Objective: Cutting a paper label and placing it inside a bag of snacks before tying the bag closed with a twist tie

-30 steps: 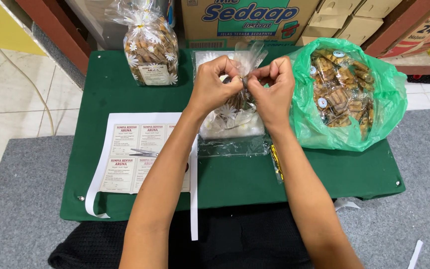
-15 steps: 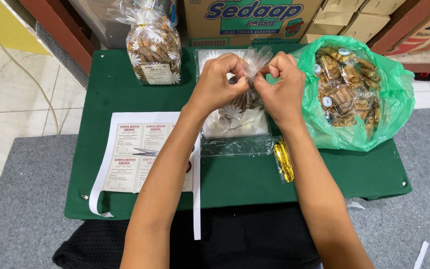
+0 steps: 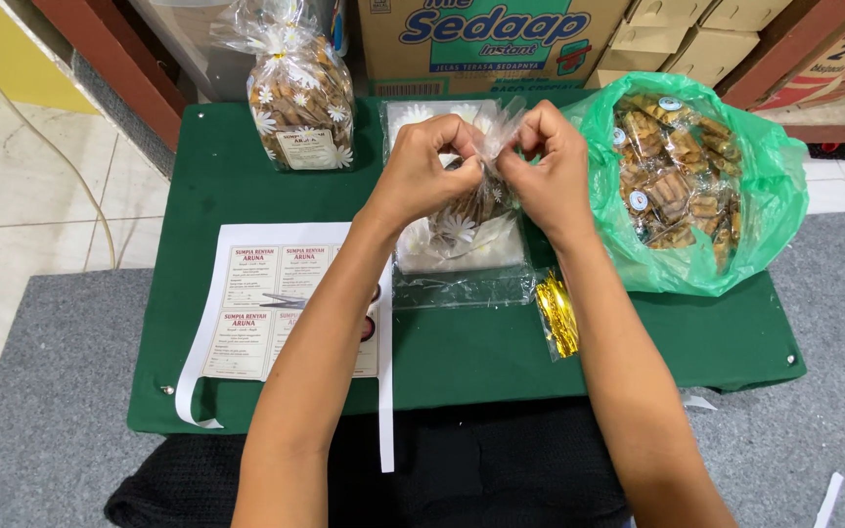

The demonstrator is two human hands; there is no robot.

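My left hand (image 3: 424, 168) and my right hand (image 3: 544, 164) pinch the gathered top of a small clear bag with daisy print (image 3: 469, 207) that holds brown snack pieces. The bag stands over a stack of flat clear bags (image 3: 462, 269) on the low green table (image 3: 246, 186). A bundle of gold twist ties (image 3: 557, 313) lies just right of my right forearm. At the back left stands a finished, labelled daisy-print bag of snacks (image 3: 303, 98). To the right, an open green plastic bag (image 3: 696, 176) is full of small wrapped snack packs.
A white sheet of printed labels (image 3: 266, 308) lies at the table's front left, with a paper strip hanging over the edge. Cardboard boxes (image 3: 501, 39) line the back. Grey carpet (image 3: 31, 391) surrounds the table, and black fabric (image 3: 462, 469) lies in front.
Both hands stay closed on the bag's top, with the fingers shifting slightly as they work the neck. The camera view has tilted a little; nothing else on the table has moved.
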